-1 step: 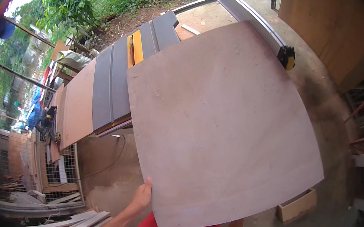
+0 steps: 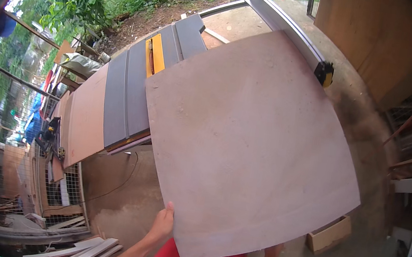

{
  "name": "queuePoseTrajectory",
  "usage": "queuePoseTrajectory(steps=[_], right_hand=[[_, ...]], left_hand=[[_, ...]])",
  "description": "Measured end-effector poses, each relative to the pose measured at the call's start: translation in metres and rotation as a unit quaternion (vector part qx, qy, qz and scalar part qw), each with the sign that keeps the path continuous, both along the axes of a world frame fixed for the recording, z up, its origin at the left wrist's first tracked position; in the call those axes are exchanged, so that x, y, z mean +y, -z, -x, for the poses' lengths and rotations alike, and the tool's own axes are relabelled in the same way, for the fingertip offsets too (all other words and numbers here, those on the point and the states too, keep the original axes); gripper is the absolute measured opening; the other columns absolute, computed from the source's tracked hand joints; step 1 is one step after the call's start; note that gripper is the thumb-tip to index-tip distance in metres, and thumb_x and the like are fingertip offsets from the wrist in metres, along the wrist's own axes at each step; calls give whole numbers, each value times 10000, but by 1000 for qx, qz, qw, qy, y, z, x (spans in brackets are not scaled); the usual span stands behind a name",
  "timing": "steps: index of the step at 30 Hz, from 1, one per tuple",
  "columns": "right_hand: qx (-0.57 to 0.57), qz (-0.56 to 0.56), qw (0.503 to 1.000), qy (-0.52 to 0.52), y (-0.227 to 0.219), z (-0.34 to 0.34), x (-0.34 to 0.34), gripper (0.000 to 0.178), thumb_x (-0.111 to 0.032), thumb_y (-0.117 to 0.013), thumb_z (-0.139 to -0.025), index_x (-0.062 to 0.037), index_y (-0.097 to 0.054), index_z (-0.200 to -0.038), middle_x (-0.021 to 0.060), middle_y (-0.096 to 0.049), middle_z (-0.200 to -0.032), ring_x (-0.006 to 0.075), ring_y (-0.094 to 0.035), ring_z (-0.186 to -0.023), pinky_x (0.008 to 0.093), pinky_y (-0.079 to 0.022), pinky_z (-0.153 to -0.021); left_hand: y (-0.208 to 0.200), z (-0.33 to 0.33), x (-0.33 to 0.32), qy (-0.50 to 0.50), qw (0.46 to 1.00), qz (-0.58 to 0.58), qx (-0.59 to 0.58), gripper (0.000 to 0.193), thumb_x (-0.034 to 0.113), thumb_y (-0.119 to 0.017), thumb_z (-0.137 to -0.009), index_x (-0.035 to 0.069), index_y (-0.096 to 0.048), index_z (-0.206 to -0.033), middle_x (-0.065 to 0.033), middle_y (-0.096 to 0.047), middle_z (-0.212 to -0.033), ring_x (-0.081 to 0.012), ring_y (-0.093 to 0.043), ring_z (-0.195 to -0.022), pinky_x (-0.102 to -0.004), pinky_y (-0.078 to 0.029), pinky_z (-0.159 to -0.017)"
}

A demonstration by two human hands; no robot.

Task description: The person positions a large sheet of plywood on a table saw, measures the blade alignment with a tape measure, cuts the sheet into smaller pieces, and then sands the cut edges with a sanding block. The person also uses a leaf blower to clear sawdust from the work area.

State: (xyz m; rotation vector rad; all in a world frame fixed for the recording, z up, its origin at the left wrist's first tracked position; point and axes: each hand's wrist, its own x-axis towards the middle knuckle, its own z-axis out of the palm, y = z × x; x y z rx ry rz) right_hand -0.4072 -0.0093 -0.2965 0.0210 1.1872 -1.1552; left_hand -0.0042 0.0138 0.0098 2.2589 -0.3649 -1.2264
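A large greyish-brown sheet of board [image 2: 250, 150] fills the middle of the head view, its far part over the table saw [image 2: 130, 87] and its near edge just in front of my body. My left hand [image 2: 164, 223] is closed on the sheet's left edge close to the near corner, thumb on top. My right hand [image 2: 274, 251] goes under the near edge on the right; its fingers are hidden by the sheet. Along the sheet's far right side runs the saw's long metal fence [image 2: 287, 27], with a black and yellow end piece [image 2: 324, 74].
A yellow insert [image 2: 155, 55] lies in the dark saw top. Left of it are a brown board surface [image 2: 85, 107] and a power tool [image 2: 49, 133]. White wood strips [image 2: 96, 250] lie on the floor at lower left; a wooden box [image 2: 329, 235] stands at right.
The sheet's right corner has shifted slightly left in the view, and a bit more of my right wrist shows under the near edge. My left hand keeps its grip.
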Motion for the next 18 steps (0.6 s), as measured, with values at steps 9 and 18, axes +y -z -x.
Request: queuePoseTrajectory(steps=[9, 18], right_hand=[[688, 33, 700, -189, -367, 200, -70, 264, -247, -641, -1034, 13, -621, -1079, 93, -635, -1017, 184, -583, -932, 357, -503, -865], [588, 87, 692, -410, -298, 35, -394, 745, -638, -481, -1046, 69, -658, -1200, 254, -690, -1211, 422, -629, -1089, 465, -455, -1054]], left_hand=[[51, 43, -2, -99, 982, 86, -136, 682, 474, -367, -1138, -149, -643, -1135, -361, -698, -1057, -513, -673, -1054, -538, -500, -917], [16, 34, 0, -125, 960, 104, -229, 560, 405, -440, -1122, -91, -655, -975, -347, -686, -914, -545, -662, -930, -576, -489, -787]])
